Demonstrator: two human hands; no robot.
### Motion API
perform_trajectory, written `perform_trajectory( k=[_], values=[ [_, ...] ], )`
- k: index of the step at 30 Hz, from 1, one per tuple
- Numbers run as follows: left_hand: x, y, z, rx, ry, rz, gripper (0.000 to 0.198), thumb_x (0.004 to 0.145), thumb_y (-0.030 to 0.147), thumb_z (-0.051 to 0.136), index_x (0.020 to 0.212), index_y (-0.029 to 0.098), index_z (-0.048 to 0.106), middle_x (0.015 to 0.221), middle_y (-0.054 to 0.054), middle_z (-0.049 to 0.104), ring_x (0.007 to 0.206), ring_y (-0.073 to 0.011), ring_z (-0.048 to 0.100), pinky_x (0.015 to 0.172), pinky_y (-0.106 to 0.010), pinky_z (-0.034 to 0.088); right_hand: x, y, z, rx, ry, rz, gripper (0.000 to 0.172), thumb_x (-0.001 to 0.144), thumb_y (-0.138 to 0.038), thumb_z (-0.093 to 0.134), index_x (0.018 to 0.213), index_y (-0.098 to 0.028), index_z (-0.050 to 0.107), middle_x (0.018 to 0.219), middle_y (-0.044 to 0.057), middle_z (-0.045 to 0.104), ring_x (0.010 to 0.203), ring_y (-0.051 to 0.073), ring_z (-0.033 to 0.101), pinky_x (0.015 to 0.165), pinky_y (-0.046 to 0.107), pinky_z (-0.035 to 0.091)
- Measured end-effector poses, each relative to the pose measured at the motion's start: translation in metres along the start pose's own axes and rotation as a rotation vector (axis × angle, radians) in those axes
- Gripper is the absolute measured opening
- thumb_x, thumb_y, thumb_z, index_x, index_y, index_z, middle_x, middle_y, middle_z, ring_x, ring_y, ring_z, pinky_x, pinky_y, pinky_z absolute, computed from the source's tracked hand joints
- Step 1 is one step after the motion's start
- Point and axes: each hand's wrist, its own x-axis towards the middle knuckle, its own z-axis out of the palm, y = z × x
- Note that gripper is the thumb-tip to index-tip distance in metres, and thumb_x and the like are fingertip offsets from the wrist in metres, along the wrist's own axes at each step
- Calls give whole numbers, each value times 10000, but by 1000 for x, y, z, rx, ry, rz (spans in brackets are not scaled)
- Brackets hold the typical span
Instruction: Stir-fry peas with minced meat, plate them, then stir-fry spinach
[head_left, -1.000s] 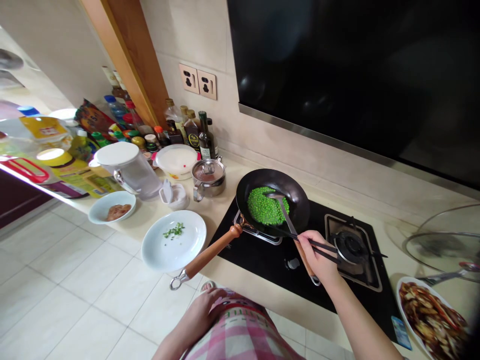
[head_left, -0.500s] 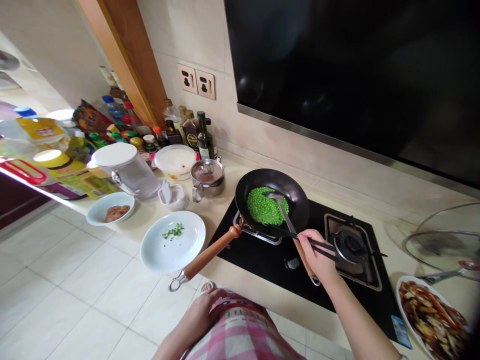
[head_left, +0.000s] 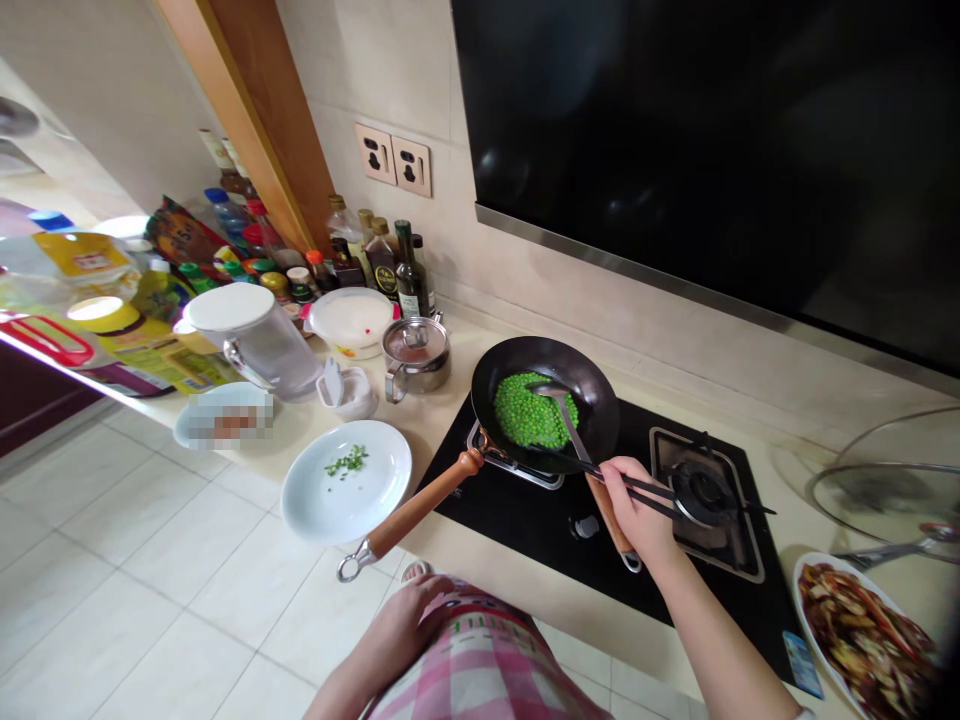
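A dark wok (head_left: 596, 395) sits on the left burner of the black stove, with green peas (head_left: 532, 415) inside. Its long wooden handle (head_left: 427, 500) points toward the front left. My right hand (head_left: 637, 508) is closed around black chopsticks (head_left: 585, 463), whose far ends reach down into the wok. A metal spatula or ladle (head_left: 570, 420) rests with its head in the peas; its wooden handle passes beside my right fingers, and whether they grip it too is unclear. My left hand (head_left: 409, 612) lies against the checked apron (head_left: 480, 670) with fingers outstretched, holding nothing.
Left of the wok handle stands a white plate (head_left: 382, 500) with chopped green bits. Behind it are a bowl (head_left: 184, 430) with blurred contents, a pitcher (head_left: 274, 350), a steel pot (head_left: 420, 365) and several bottles. At right are a free burner (head_left: 705, 495), a glass lid (head_left: 885, 500) and a filled plate (head_left: 810, 625).
Almost nothing differs. My right hand and the chopsticks have shifted very slightly; the peas, wok and left hand stay in place. The bowl at left is now pixelated.
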Motion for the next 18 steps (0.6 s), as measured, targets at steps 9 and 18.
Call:
perform_trajectory(
  k=[9, 18],
  values=[
    [0, -1, 0, -19, -10, 13, 291, 929, 375, 459, 1100, 287, 678, 1087, -53, 709, 977, -234, 638, 869, -342, 493, -6, 13, -10, 497, 236, 379, 271, 863, -447, 609, 796, -184, 605, 723, 31, 670, 639, 198, 697, 592, 344, 620],
    [7, 4, 1, 13, -71, -12, 296, 926, 355, 449, 1093, 287, 684, 1082, -59, 699, 996, -239, 635, 897, -354, 479, -44, 22, -45, 974, 517, 713, 364, 701, -505, 766, 772, -195, 590, 632, -5, 703, 539, 183, 697, 558, 315, 621]
  ],
)
